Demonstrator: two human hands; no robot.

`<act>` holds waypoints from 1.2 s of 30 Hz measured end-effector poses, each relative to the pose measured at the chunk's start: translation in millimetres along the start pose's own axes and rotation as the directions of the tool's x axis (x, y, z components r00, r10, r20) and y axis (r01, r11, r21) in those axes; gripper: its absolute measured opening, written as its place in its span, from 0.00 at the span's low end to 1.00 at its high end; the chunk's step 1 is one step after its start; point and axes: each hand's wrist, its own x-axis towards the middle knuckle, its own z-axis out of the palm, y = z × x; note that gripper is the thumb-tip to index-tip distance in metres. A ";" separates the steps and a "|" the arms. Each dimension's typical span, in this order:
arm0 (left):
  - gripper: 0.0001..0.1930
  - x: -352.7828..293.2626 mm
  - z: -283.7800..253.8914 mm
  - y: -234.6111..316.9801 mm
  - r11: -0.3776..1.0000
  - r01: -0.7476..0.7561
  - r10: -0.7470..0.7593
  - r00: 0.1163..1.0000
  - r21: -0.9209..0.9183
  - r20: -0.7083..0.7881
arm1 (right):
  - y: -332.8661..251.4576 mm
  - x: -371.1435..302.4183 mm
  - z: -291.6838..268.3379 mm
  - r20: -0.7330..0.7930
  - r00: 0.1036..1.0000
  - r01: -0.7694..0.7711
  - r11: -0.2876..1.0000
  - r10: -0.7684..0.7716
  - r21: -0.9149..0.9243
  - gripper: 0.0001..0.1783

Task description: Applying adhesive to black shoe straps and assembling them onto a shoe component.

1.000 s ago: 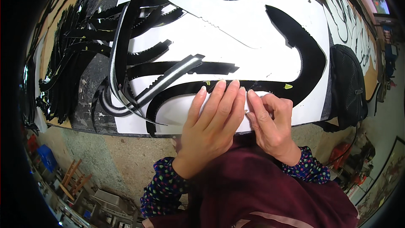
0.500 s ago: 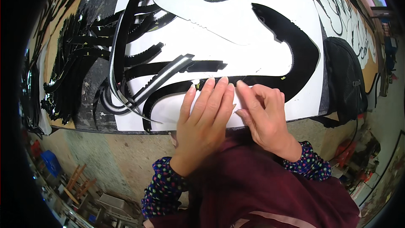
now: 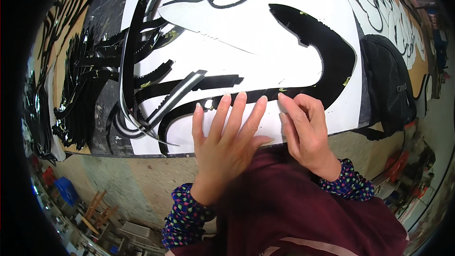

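A large white sheet point(image 3: 265, 33) with broad black curved shapes point(image 3: 327, 52) lies on the workbench. My left hand point(image 3: 227, 132) lies flat on the sheet's near edge, fingers spread, fingertips at the black band. My right hand point(image 3: 305, 130) rests beside it with fingers curled, the fingertips pressing on the white part just below the black curve. Neither hand holds anything. A long white blade-shaped piece with a toothed edge point(image 3: 204, 23) lies across the sheet farther away.
Loose black cut-off strips point(image 3: 80, 90) lie heaped at the left of the bench. A black backpack point(image 3: 388, 76) sits at the right. Another white sheet with black lettering point(image 3: 393, 14) lies far right. Wooden stools and a blue crate point(image 3: 66, 189) stand on the floor below.
Both hands have slid a little to the right along the sheet's near edge. The left fingers have spread wider. The view has tilted, so the sheet sits lower in the picture.
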 end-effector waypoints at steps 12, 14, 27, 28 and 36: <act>0.22 -0.6 5.6 5.6 0.997 0.028 -0.025 0.999 0.075 -0.038 | -4.4 8.9 -8.9 0.118 0.993 0.040 0.995 -0.029 -0.093 0.32; 0.21 -0.8 5.3 5.8 0.994 0.039 -0.035 0.999 0.099 -0.036 | -5.3 11.7 -5.9 0.144 0.989 0.047 0.990 -0.027 -0.131 0.33; 0.23 -1.8 3.9 5.0 0.995 0.026 -0.022 0.999 0.096 -0.036 | 4.4 6.8 2.7 0.099 0.987 0.146 0.963 -0.126 -0.228 0.32; 0.23 -1.7 3.0 4.8 0.996 0.024 -0.022 0.999 0.082 -0.024 | 4.1 7.2 -0.4 0.097 0.987 0.146 0.963 -0.127 -0.228 0.32; 0.23 -3.6 2.4 1.8 0.997 0.034 -0.035 0.999 0.064 0.014 | -2.1 15.9 -6.4 0.093 0.995 -0.019 1.000 0.021 -0.022 0.33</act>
